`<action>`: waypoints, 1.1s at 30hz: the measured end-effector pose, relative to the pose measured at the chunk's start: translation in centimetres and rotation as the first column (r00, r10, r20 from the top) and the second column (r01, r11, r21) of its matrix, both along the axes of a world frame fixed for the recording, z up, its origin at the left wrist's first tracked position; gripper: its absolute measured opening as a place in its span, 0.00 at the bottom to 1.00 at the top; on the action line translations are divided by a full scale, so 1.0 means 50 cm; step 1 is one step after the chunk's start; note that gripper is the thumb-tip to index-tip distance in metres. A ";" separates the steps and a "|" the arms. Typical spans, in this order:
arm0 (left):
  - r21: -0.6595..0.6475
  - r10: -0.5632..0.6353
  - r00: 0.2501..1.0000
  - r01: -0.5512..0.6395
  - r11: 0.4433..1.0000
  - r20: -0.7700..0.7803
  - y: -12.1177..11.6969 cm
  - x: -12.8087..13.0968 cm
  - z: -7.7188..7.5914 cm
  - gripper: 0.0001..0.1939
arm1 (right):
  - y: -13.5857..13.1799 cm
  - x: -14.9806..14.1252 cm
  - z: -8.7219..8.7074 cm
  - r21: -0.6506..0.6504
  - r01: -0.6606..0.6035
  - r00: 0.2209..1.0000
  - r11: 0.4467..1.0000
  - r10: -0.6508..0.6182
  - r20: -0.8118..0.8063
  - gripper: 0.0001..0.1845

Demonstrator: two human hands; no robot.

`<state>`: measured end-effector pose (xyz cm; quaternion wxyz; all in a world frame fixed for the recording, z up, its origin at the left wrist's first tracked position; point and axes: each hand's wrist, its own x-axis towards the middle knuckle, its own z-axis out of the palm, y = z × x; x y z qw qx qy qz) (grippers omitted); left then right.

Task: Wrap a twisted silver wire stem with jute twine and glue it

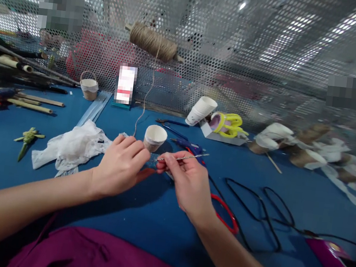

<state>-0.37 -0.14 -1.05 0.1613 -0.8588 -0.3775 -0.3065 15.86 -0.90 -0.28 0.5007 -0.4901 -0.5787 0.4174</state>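
Note:
My right hand (190,180) pinches a thin, light twisted strand (194,156) between thumb and fingers, with its free end pointing right. Close beside it, my left hand (125,164) is closed, knuckles up; what its fingers hold is hidden. A length of twine (145,104) runs down from the spool (153,41) on the mesh and disappears behind the left hand. Just beyond both hands stands a white-rimmed paper cup (155,136), its lower part wrapped in brown. Bunched white lace fabric (78,143) lies left of my left hand.
Behind the right hand lie a blue glue gun (188,145) and pliers (172,126). Red-handled scissors (226,214) and a black cable (263,203) are at right. A small handled basket (89,89), stacked cups (201,110) and yellow-handled scissors (230,124) stand along the mesh.

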 end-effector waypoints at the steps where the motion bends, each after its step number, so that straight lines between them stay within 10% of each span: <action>1: -0.005 0.013 1.000 -0.013 1.000 -0.020 -0.001 0.002 0.000 0.10 | 0.000 -0.001 -0.001 0.000 0.004 1.000 1.000 -0.004 0.007 0.10; 17: -0.278 -0.159 0.987 0.159 0.947 0.023 0.009 -0.009 0.004 0.08 | -0.007 0.002 0.012 -0.024 -0.064 0.991 0.998 0.066 0.114 0.10; 21: -0.530 -0.183 0.981 0.192 0.826 0.069 0.014 -0.018 0.022 0.04 | -0.008 0.003 0.012 -0.046 -0.121 0.981 0.992 0.127 0.144 0.09; 28: -0.843 -0.091 0.948 0.313 0.437 0.305 0.021 -0.022 0.031 0.07 | 0.001 0.010 0.020 -0.109 -0.207 0.970 0.972 0.218 0.104 0.07; 33: -0.746 -0.048 0.927 0.329 0.579 0.372 0.012 -0.015 0.028 0.05 | 0.004 0.009 0.019 -0.105 -0.173 0.979 0.979 0.183 0.089 0.07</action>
